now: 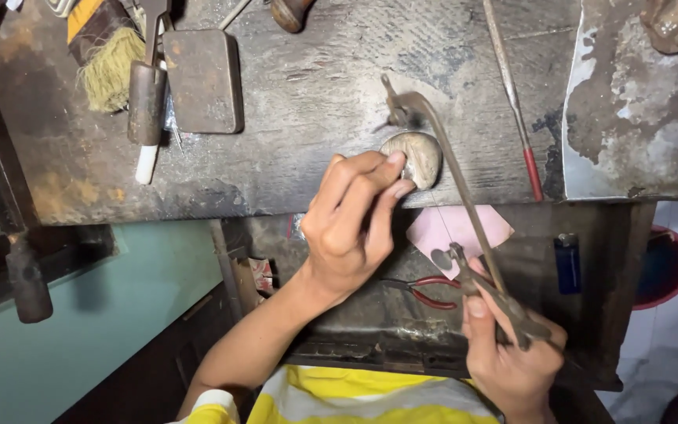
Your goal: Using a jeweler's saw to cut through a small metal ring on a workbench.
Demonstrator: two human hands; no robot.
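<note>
My left hand (355, 228) pinches a small piece against a rounded, worn grey block (420, 155) at the front edge of the dark workbench (308, 102); the piece itself is hidden by my fingertips. My right hand (508, 353) grips the handle of a long rusty metal saw frame (453, 173), whose curved far end reaches over the bench just beyond the grey block. The frame runs diagonally from my right hand up to the block.
A bristle brush (107, 59), a flat metal block (204, 78) and a dark handled tool (147, 102) lie at the back left. A thin red-handled file (515, 102) lies right. Red-handled pliers (425, 290), pink paper (457, 228) and a blue lighter (567, 263) sit in the tray below.
</note>
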